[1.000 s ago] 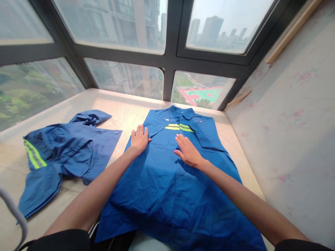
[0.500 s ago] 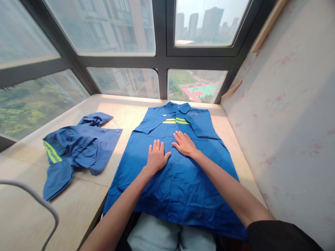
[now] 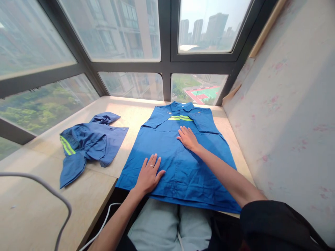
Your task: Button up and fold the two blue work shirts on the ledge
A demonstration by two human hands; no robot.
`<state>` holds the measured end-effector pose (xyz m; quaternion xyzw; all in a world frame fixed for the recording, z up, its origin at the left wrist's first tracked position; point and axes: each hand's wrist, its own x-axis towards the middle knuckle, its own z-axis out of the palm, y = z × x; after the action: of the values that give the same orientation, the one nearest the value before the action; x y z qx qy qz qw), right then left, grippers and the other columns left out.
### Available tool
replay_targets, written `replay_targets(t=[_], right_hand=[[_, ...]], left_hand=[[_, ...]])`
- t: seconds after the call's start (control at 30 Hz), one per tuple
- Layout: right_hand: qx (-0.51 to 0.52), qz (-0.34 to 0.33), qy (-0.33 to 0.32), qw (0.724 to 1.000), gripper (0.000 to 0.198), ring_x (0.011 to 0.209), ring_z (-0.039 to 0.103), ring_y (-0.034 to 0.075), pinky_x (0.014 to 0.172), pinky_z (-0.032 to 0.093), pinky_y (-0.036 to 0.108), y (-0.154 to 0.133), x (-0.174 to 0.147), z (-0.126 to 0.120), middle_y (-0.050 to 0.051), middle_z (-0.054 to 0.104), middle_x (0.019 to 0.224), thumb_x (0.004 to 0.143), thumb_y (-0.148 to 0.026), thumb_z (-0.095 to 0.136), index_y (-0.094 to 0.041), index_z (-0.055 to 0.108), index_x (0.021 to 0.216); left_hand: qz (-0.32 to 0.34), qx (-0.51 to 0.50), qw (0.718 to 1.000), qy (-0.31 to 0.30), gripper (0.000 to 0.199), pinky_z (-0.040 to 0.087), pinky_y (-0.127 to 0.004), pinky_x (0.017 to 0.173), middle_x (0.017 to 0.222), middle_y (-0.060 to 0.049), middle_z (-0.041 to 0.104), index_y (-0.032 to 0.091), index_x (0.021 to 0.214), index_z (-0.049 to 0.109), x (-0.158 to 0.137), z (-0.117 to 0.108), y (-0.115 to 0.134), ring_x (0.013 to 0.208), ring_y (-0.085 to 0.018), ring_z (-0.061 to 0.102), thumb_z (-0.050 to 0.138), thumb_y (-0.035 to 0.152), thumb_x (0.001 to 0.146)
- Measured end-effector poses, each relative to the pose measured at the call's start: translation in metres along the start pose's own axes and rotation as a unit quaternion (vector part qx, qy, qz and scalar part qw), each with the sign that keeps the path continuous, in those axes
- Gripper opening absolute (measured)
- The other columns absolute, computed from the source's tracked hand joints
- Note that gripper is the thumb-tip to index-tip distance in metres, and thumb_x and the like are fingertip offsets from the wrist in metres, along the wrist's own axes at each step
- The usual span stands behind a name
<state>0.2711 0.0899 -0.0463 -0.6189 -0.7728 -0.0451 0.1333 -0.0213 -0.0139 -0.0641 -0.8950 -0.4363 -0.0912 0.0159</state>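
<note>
1 blue jacket (image 3: 162,148) lies spread under the fingers of our 2 hands, on a pale tabletop (image 3: 31,216). Its collar (image 3: 182,106) points away from us, beyond the right fingertips, toward the window frame (image 3: 166,66); its long axis runs from there back to the hem (image 3: 183,199), on our side of the left fingers. Our left hand (image 3: 148,177) rests palm down on the lower front, its fingers moderately spread and the thumb out to the side, with 1 ring (image 3: 152,166). Our right hand (image 3: 188,138) lies flat farther up the front, its fingers nearly straight and fairly close together.

We count 2 sleeves (image 3: 205,122) folded inward, 1 ahead of the left fingertips, 1 beyond the right hand. Just past the right fingertips, 1 yellow-green band (image 3: 186,118) crosses the chest, parted at the middle. Well to the left of the left fingers sits 1 crumpled blue garment (image 3: 95,137); we cannot tell which way its collar points. Left of the left hand are 2 cables: 1 gray cable (image 3: 53,191), looped, and 1 white cable (image 3: 104,223) beside the forearm.
</note>
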Motion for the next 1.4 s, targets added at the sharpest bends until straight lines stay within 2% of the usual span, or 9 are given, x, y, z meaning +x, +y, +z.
replay_targets(t=[0.1, 0.27, 0.4, 0.57, 0.77, 1.07, 1.17, 1.27, 1.4], right_hand=[[0.012, -0.023, 0.016, 1.000, 0.054, 0.144, 0.035, 0.033, 0.117, 0.030, 0.052, -0.031, -0.029, -0.013, 0.022, 0.041, 0.153, 0.100, -0.041, 0.045, -0.007, 0.049, 0.143], [0.069, -0.063, 0.006, 0.996, 0.058, 0.144, 0.036, 0.032, 0.118, 0.031, 0.052, -0.070, -0.109, -0.025, 0.019, 0.041, 0.154, 0.100, -0.046, 0.043, -0.011, 0.045, 0.146], [0.123, -0.073, -0.021, 0.989, 0.052, 0.143, 0.038, 0.031, 0.115, 0.035, 0.055, -0.066, -0.163, -0.025, 0.017, 0.044, 0.153, 0.099, -0.041, 0.049, -0.017, 0.049, 0.145], [0.196, -0.053, 0.018, 0.979, 0.038, 0.137, 0.048, 0.026, 0.115, 0.038, 0.053, -0.043, -0.200, -0.033, 0.010, 0.055, 0.145, 0.100, -0.032, 0.048, -0.025, 0.059, 0.136], [0.264, 0.024, 0.057, 0.963, 0.029, 0.126, 0.059, 0.025, 0.110, 0.046, 0.050, -0.033, -0.219, -0.043, 0.007, 0.067, 0.130, 0.098, -0.034, 0.053, -0.027, 0.069, 0.122], [0.344, 0.101, 0.088, 0.929, 0.021, 0.113, 0.067, 0.024, 0.105, 0.050, 0.048, -0.032, -0.219, -0.051, 0.006, 0.074, 0.114, 0.096, -0.033, 0.056, -0.026, 0.075, 0.103], [0.355, 0.112, 0.100, 0.923, 0.020, 0.110, 0.068, 0.023, 0.103, 0.052, 0.047, -0.031, -0.220, -0.051, 0.006, 0.075, 0.112, 0.096, -0.032, 0.055, -0.025, 0.074, 0.103], [0.353, 0.116, 0.100, 0.923, 0.021, 0.111, 0.067, 0.024, 0.103, 0.051, 0.047, -0.033, -0.219, -0.050, 0.006, 0.075, 0.112, 0.096, -0.032, 0.054, -0.025, 0.073, 0.102], [0.347, 0.118, 0.103, 0.925, 0.021, 0.111, 0.067, 0.024, 0.104, 0.050, 0.048, -0.036, -0.219, -0.051, 0.007, 0.075, 0.110, 0.096, -0.033, 0.053, -0.025, 0.072, 0.099]], left_hand=[[-0.001, -0.004, 1.000, -0.002, 0.064, 0.027, -0.052, 0.119, 0.158, -0.014, 0.036, 0.017, 0.151, 0.040, -0.001, -0.002, -0.001, 0.147, -0.030, 0.031, 0.033, 0.055, 0.100], [-0.005, -0.013, 1.000, -0.009, 0.065, 0.026, -0.053, 0.119, 0.157, -0.016, 0.035, 0.015, 0.150, 0.041, 0.002, -0.004, 0.001, 0.147, -0.031, 0.031, 0.034, 0.055, 0.099], [-0.003, -0.023, 1.000, -0.007, 0.066, 0.027, -0.054, 0.119, 0.157, -0.016, 0.036, 0.015, 0.150, 0.041, 0.001, -0.006, 0.000, 0.147, -0.031, 0.031, 0.035, 0.056, 0.099], [0.019, -0.041, 0.999, -0.002, 0.063, 0.028, -0.051, 0.119, 0.156, -0.015, 0.038, 0.015, 0.149, 0.043, -0.002, -0.009, -0.008, 0.147, -0.030, 0.033, 0.037, 0.054, 0.099], [0.023, -0.070, 0.997, 0.027, 0.059, 0.030, -0.051, 0.119, 0.154, -0.016, 0.042, 0.015, 0.144, 0.049, -0.004, -0.008, -0.013, 0.144, -0.029, 0.037, 0.039, 0.051, 0.098], [0.018, -0.127, 0.991, 0.046, 0.054, 0.030, -0.052, 0.119, 0.150, -0.015, 0.048, 0.017, 0.139, 0.055, -0.003, -0.009, -0.014, 0.142, -0.030, 0.041, 0.044, 0.049, 0.096], [0.006, -0.173, 0.983, 0.061, 0.043, 0.033, -0.052, 0.118, 0.145, -0.013, 0.054, 0.018, 0.128, 0.063, -0.002, -0.009, -0.016, 0.139, -0.027, 0.046, 0.040, 0.041, 0.099], [-0.025, -0.243, 0.965, 0.092, 0.038, 0.038, -0.049, 0.116, 0.128, -0.010, 0.068, 0.020, 0.105, 0.069, -0.004, -0.010, -0.018, 0.130, -0.024, 0.056, 0.034, 0.033, 0.101], [-0.049, -0.294, 0.947, 0.119, 0.032, 0.043, -0.048, 0.112, 0.111, -0.007, 0.074, 0.021, 0.089, 0.067, -0.007, -0.012, -0.020, 0.120, -0.023, 0.063, 0.040, 0.034, 0.098]])
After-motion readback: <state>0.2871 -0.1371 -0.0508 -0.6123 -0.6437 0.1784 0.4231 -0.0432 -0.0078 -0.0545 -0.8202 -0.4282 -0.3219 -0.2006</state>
